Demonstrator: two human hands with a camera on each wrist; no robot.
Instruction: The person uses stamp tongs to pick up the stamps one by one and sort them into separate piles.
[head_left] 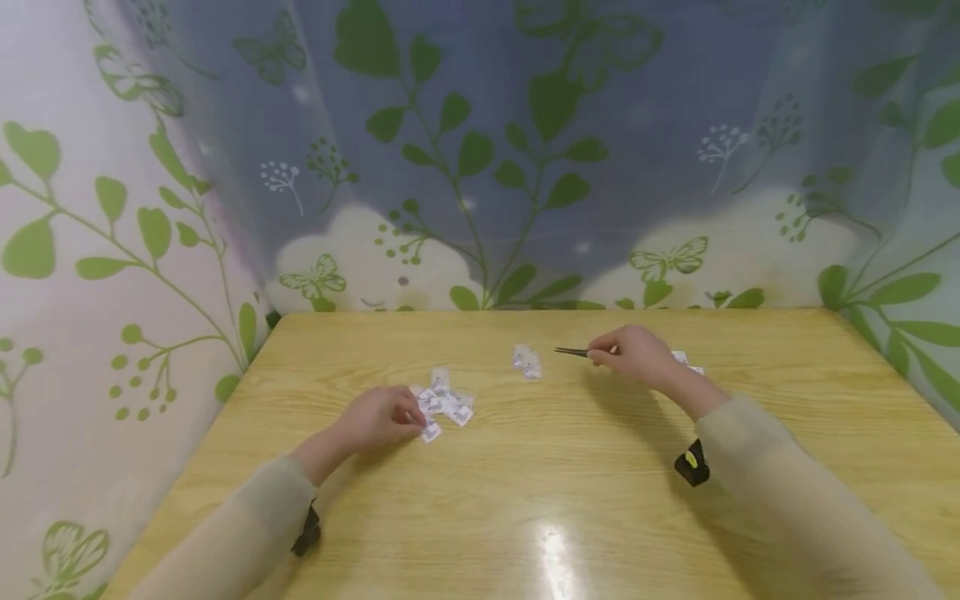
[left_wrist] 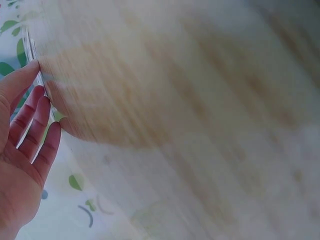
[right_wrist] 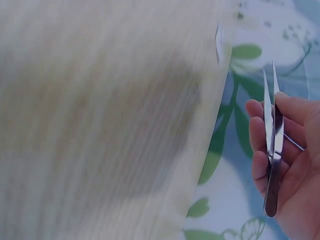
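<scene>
Several small clear packets (head_left: 457,408) with pale printing lie overlapping on the wooden table, left of centre. At their left edge rests my left hand (head_left: 386,417), thumb and fingertips touching the nearest packet. In the left wrist view, the fingers of that hand (left_wrist: 25,135) are relaxed and fairly straight, tips at the table surface. My right hand (head_left: 633,357) holds metal tweezers (head_left: 572,352) just above the table, pointing left. The right wrist view shows the tweezers (right_wrist: 272,155) lying along the fingers, tips apart with nothing between them.
Two overlapping packets (head_left: 527,364) lie between the hands, just left of the tweezer tips. More packets (head_left: 696,369) sit behind the right wrist, partly hidden. A leaf-and-butterfly curtain (head_left: 480,150) hangs along the far edge of the table (head_left: 480,500).
</scene>
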